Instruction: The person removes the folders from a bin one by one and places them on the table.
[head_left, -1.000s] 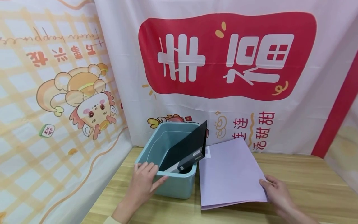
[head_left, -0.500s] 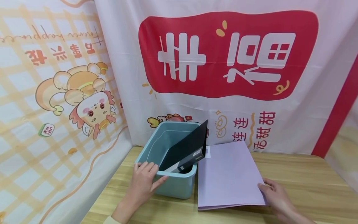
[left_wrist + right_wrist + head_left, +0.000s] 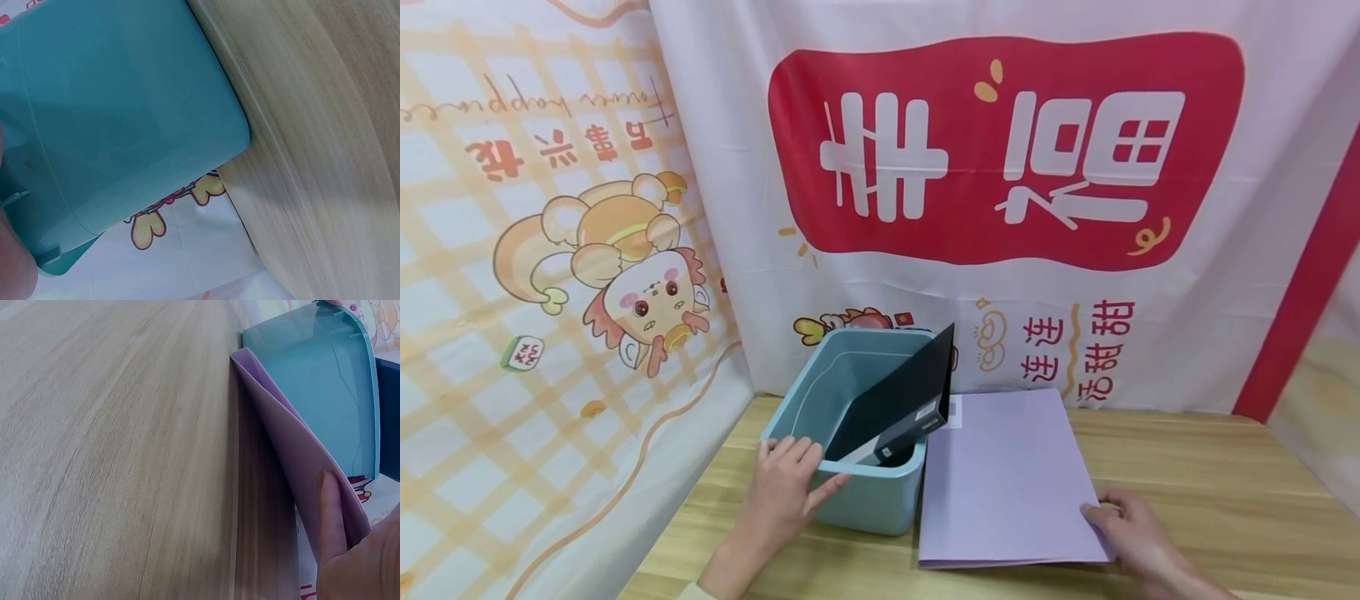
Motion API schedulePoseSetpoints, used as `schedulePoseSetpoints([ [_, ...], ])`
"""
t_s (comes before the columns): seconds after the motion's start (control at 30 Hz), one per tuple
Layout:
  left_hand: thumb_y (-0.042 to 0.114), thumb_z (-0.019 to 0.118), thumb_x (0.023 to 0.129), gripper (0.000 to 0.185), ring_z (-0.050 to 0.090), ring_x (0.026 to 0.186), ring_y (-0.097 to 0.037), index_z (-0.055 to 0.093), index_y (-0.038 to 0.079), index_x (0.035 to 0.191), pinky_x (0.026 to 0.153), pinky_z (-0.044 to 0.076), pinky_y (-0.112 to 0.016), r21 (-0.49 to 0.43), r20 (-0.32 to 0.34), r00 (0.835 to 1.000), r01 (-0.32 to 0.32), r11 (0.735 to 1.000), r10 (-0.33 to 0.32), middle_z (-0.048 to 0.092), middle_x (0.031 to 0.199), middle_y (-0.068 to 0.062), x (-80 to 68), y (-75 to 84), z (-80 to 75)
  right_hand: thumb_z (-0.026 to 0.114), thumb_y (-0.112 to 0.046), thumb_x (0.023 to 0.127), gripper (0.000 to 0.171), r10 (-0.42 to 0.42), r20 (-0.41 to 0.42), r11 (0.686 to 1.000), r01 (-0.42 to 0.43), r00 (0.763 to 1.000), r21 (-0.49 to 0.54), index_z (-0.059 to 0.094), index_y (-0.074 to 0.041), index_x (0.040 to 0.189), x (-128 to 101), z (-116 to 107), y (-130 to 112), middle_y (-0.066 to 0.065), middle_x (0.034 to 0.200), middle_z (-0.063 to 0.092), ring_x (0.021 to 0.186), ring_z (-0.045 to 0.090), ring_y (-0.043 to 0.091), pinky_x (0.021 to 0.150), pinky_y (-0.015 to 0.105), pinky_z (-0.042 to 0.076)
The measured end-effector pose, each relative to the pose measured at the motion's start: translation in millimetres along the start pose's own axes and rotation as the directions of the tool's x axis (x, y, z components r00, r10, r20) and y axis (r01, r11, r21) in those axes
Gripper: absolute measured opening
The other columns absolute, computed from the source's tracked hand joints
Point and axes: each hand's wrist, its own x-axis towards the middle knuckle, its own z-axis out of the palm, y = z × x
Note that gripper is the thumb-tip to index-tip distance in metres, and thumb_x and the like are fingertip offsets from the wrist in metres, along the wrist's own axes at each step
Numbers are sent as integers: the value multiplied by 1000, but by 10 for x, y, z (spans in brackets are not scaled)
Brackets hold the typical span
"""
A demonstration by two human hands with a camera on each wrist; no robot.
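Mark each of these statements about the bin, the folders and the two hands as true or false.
1. The left hand grips the teal bin's near rim. True.
2. The black folder lies flat on the wooden table. False: it leans tilted inside the bin.
3. The right hand holds the lilac folder at its near right corner. True.
4. The lilac folder is inside the bin. False: it is on the table, right of the bin.

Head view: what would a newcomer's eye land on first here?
The red banner fills the backdrop. Below it, a teal bin on the wooden table holds a tilted black folder, the left hand gripping its rim. Beside it the right hand holds a lilac folder.
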Motion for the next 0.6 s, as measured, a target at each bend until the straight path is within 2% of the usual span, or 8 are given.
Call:
schedulePoseSetpoints([
  [0.23, 62, 66, 92, 41, 44, 76, -10, 51, 25, 80, 85, 44, -51, 0, 7, 1000, 17, 1000, -17, 46, 78, 15, 5, 8, -19, 54, -6, 101, 31, -25, 26, 999, 26, 999, -30, 53, 18, 121, 2, 10, 34, 11, 84, 71, 72, 70, 25, 61, 37, 57],
  [0.43, 63, 66, 91, 41, 44, 76, -10, 51, 26, 81, 85, 45, -51, 8, 13, 1000, 24, 1000, -24, 46, 78, 15, -3, 9, -15, 55, -6, 101, 27, -72, 89, 994, 79, 993, -78, 54, 17, 114, 10, -38, 84, 10, 83, 69, 71, 69, 22, 61, 34, 57],
  [0.53, 63, 66, 92, 41, 44, 76, -10, 51, 26, 81, 84, 45, -51, 9, 14, 1000, 20, 1000, -20, 46, 78, 14, -7, 13, -14, 58, -6, 100, 26, -142, 130, 973, 162, 981, -166, 56, 18, 110, 21, -86, 114, 8, 80, 68, 67, 66, 16, 58, 31, 55],
  [0.6, 62, 66, 92, 41, 44, 76, -10, 51, 25, 81, 84, 45, -50, 10, 14, 1000, 18, 1000, -18, 46, 78, 14, -8, 14, -13, 59, -4, 98, 25, -202, 172, 941, 240, 964, -239, 58, 18, 108, 32, -126, 137, 6, 77, 67, 64, 63, 11, 55, 28, 53],
])
